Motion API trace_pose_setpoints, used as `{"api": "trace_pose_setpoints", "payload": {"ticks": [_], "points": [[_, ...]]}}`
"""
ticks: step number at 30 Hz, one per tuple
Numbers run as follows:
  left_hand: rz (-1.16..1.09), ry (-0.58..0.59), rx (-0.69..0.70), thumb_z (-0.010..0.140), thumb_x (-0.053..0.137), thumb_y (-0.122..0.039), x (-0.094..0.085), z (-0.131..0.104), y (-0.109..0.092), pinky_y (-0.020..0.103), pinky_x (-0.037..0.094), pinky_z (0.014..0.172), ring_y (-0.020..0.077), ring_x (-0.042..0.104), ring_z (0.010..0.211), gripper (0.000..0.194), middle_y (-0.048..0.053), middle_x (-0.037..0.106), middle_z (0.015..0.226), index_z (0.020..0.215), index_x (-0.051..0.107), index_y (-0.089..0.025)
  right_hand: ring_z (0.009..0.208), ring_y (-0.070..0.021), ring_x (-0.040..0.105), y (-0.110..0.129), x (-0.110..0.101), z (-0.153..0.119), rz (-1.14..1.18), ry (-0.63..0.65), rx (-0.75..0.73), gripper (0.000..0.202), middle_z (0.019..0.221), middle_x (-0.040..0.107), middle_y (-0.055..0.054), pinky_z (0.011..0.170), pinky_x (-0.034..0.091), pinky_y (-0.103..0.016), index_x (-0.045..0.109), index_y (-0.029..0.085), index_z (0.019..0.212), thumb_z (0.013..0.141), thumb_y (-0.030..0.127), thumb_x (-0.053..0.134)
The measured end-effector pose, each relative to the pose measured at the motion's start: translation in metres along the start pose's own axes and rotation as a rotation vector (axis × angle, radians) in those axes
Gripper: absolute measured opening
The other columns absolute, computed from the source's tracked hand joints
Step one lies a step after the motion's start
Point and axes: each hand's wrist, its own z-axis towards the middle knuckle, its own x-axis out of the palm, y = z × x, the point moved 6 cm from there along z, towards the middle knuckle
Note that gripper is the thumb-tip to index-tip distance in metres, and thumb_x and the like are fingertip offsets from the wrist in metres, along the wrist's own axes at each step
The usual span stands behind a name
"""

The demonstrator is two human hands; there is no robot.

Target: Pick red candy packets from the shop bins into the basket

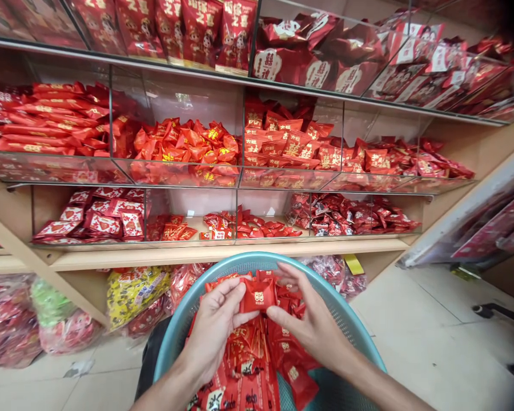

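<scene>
My left hand (219, 319) pinches a small red candy packet (259, 297) with a gold emblem, held flat above the basket. My right hand (310, 322) is at the packet's right side, fingers apart, its thumb close to the packet's lower right corner; whether it touches cannot be made out. Beneath both hands, a teal mesh basket (365, 337) holds many red packets (251, 368), some with black lettering and some with gold emblems. Part of the basket's contents is hidden by my hands.
Ahead stand shelves (223, 254) with clear dividers, filled with red packets. Below them, bags of yellow (137, 291), green and red packets lie on the floor (424, 319). Dark chair-like legs (501, 313) show at the right edge.
</scene>
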Motion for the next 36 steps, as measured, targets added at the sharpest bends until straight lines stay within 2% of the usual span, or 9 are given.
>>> {"api": "trace_pose_setpoints", "payload": {"ticks": [3, 5, 7, 13, 19, 22, 29, 32, 36], "points": [[0.070, -0.032, 0.042, 0.073, 0.065, -0.033, 0.001, -0.003, -0.003, 0.026, 0.052, 0.073, 0.0128, 0.057, 0.084, 0.019, -0.002, 0.062, 0.089, 0.087, 0.063, -0.020, 0.084, -0.0162, 0.056, -0.010, 0.007, -0.002, 0.295, -0.001, 0.173, 0.034, 0.094, 0.059, -0.004, 0.077, 0.046, -0.030, 0.051, 0.022, 0.105, 0.078, 0.042, 0.057], [0.131, -0.039, 0.063, 0.074, 0.064, -0.034, 0.002, -0.004, -0.005, 0.023, 0.052, 0.070, 0.0118, 0.056, 0.081, 0.019, -0.002, 0.060, 0.084, 0.084, 0.061, -0.019, 0.072, -0.0135, 0.054, -0.013, 0.012, -0.002, 0.404, 0.018, 0.234, 0.025, 0.078, 0.058, -0.001, 0.070, 0.045, -0.026, 0.055, 0.019, 0.085, 0.078, 0.043, 0.057], [0.182, -0.035, 0.086, 0.075, 0.062, -0.035, 0.002, -0.006, -0.006, 0.021, 0.050, 0.068, 0.0107, 0.054, 0.076, 0.018, -0.003, 0.056, 0.077, 0.081, 0.058, -0.018, 0.068, -0.0122, 0.052, -0.013, 0.014, -0.002, 0.451, 0.035, 0.260, 0.025, 0.072, 0.056, 0.000, 0.066, 0.044, -0.024, 0.054, 0.018, 0.076, 0.079, 0.043, 0.055], [0.391, -0.058, 0.174, 0.079, 0.056, -0.037, -0.001, -0.011, -0.011, 0.017, 0.041, 0.061, 0.0082, 0.046, 0.063, 0.019, -0.005, 0.048, 0.065, 0.074, 0.053, -0.019, 0.069, -0.0132, 0.050, -0.005, 0.007, -0.006, 0.305, -0.024, 0.172, 0.029, 0.071, 0.055, 0.000, 0.064, 0.041, -0.022, 0.057, 0.018, 0.075, 0.086, 0.041, 0.044], [0.488, -0.070, 0.259, 0.078, 0.057, -0.035, 0.002, -0.013, -0.017, 0.019, 0.038, 0.062, 0.0108, 0.045, 0.064, 0.019, -0.003, 0.050, 0.064, 0.068, 0.053, -0.019, 0.066, -0.0138, 0.052, -0.001, -0.003, -0.008, 0.110, -0.117, 0.129, 0.025, 0.071, 0.059, -0.001, 0.064, 0.041, -0.022, 0.059, 0.018, 0.078, 0.086, 0.037, 0.045], [0.434, -0.105, 0.273, 0.078, 0.057, -0.036, -0.003, -0.013, -0.012, 0.019, 0.037, 0.063, 0.0103, 0.045, 0.065, 0.020, -0.003, 0.050, 0.065, 0.070, 0.054, -0.018, 0.067, -0.0134, 0.052, -0.001, -0.005, -0.010, 0.162, -0.134, 0.120, 0.024, 0.071, 0.059, -0.001, 0.063, 0.041, -0.022, 0.059, 0.018, 0.079, 0.086, 0.036, 0.046], [0.183, -0.134, 0.148, 0.078, 0.058, -0.039, -0.008, -0.009, 0.010, 0.017, 0.036, 0.059, 0.0072, 0.048, 0.064, 0.021, -0.003, 0.053, 0.069, 0.075, 0.053, -0.018, 0.064, -0.0114, 0.048, -0.007, 0.003, -0.010, 0.384, -0.078, 0.198, 0.026, 0.068, 0.055, 0.000, 0.061, 0.041, -0.023, 0.055, 0.017, 0.073, 0.086, 0.038, 0.047], [0.132, -0.097, 0.132, 0.077, 0.059, -0.039, -0.001, -0.003, 0.004, 0.018, 0.041, 0.065, 0.0092, 0.055, 0.073, 0.021, 0.000, 0.061, 0.078, 0.078, 0.055, -0.018, 0.064, -0.0110, 0.048, -0.010, -0.004, 0.002, 0.383, -0.055, 0.193, 0.026, 0.067, 0.054, 0.001, 0.060, 0.040, -0.022, 0.055, 0.017, 0.073, 0.085, 0.039, 0.048], [0.092, -0.059, 0.138, 0.075, 0.062, -0.036, -0.005, 0.003, -0.014, 0.030, 0.044, 0.087, 0.0174, 0.057, 0.101, 0.031, 0.006, 0.063, 0.108, 0.101, 0.055, -0.021, 0.062, -0.0111, 0.048, -0.025, -0.034, 0.022, 0.307, -0.120, 0.183, 0.028, 0.064, 0.053, 0.001, 0.059, 0.040, -0.023, 0.054, 0.016, 0.069, 0.081, 0.042, 0.053]]}}
